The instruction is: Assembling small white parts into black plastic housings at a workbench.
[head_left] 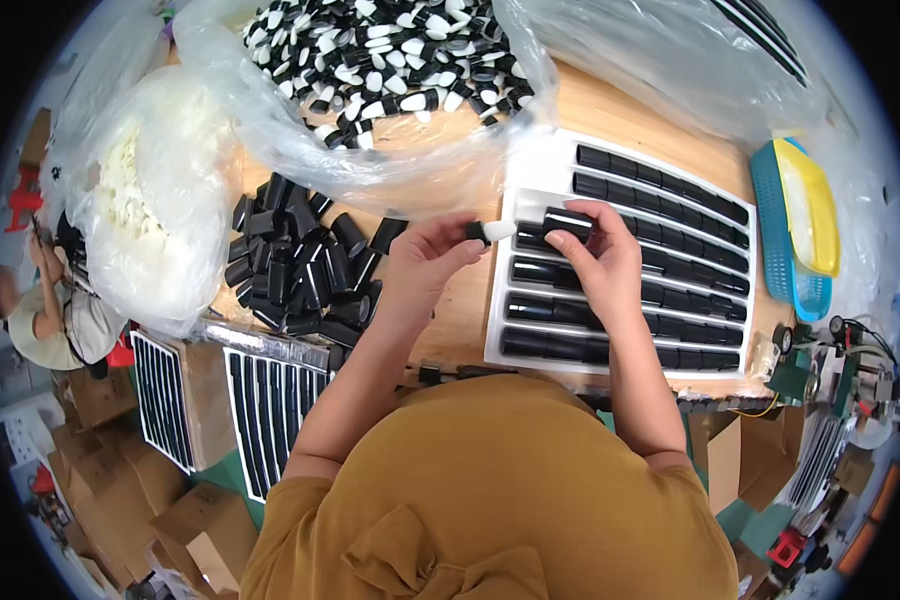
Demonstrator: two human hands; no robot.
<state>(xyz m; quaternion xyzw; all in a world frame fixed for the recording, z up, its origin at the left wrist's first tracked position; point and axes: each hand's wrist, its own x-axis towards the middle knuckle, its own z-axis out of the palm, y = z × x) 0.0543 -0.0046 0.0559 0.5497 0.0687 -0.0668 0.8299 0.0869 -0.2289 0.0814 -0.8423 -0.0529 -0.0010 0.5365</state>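
Observation:
Between the thumb and fingers of my left hand (420,262) is a small applicator piece (498,231) with a black base and a white rounded tip. The tip points right, toward a glossy black cylinder (568,221) pinched sideways in my right hand (610,262). The applicator's tip and the cylinder are close together but apart. Under my right hand lies a white tray (542,165) with rows of black cylinders (685,265). My right hand and forearm hide part of these rows. Loose black cylinders (305,265) are heaped left of my left hand.
A clear plastic bag (300,160) at the back holds many black-and-white pieces. Another bag (135,200) with pale bits stands left. A blue basket (770,215) and a yellow one (810,210) are right. Filled trays (265,420) and cardboard boxes (210,530) stand below. A person (55,325) sits far left.

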